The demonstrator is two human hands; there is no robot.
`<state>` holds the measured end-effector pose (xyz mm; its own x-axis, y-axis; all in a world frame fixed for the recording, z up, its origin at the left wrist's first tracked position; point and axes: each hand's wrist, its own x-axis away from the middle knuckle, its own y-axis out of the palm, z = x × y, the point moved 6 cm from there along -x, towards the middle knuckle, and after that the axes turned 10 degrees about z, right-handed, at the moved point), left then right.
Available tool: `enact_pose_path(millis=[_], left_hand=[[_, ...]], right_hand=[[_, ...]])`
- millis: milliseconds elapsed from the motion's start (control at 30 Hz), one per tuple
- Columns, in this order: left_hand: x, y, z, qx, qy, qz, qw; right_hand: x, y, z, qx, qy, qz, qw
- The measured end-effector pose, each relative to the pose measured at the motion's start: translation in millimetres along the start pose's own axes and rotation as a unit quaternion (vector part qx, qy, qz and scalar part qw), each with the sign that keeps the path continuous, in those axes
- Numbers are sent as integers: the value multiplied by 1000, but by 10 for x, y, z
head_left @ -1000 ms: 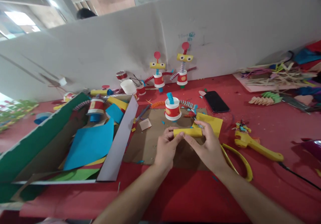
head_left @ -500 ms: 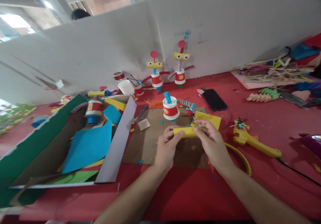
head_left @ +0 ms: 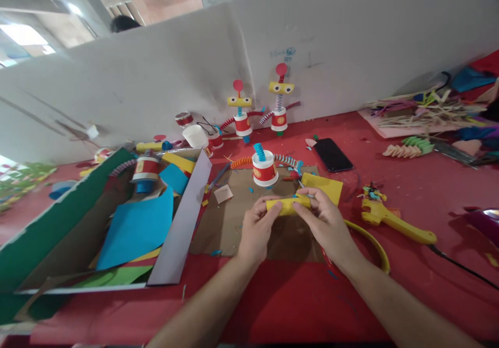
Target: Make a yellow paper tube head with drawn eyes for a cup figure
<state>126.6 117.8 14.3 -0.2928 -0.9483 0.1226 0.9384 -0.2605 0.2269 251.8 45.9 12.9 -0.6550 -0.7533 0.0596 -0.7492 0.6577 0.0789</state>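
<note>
A small roll of yellow paper (head_left: 287, 207) is held level between both hands over the brown cardboard sheet (head_left: 218, 228). My left hand (head_left: 259, 228) pinches its left end, thumb on the front. On the right end, my right hand (head_left: 322, 215) presses with the thumb, fingers behind the roll. Just beyond stands a red-and-white paper cup figure (head_left: 265, 170) with a blue folded spring on top and an orange and a striped arm. A flat piece of yellow paper (head_left: 329, 186) lies behind my right hand.
On the left stands an open box (head_left: 167, 233) with coloured paper and another cup figure. Two finished-looking figures (head_left: 243, 122) stand by the white partition. A black phone (head_left: 333, 155), a yellow glue gun (head_left: 401, 224) with cord and a yellow tape roll (head_left: 374, 241) lie to the right.
My right hand has shifted slightly left along the yellow roll, its thumb now closer to the left thumb. Both hands still hold the roll.
</note>
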Motion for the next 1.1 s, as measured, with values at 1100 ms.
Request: enact_pose_path(millis=[1100], left_hand=[[-20, -108, -10, 65, -50, 54, 995]], right_hand=[[36, -4, -67, 34, -60, 17, 997]])
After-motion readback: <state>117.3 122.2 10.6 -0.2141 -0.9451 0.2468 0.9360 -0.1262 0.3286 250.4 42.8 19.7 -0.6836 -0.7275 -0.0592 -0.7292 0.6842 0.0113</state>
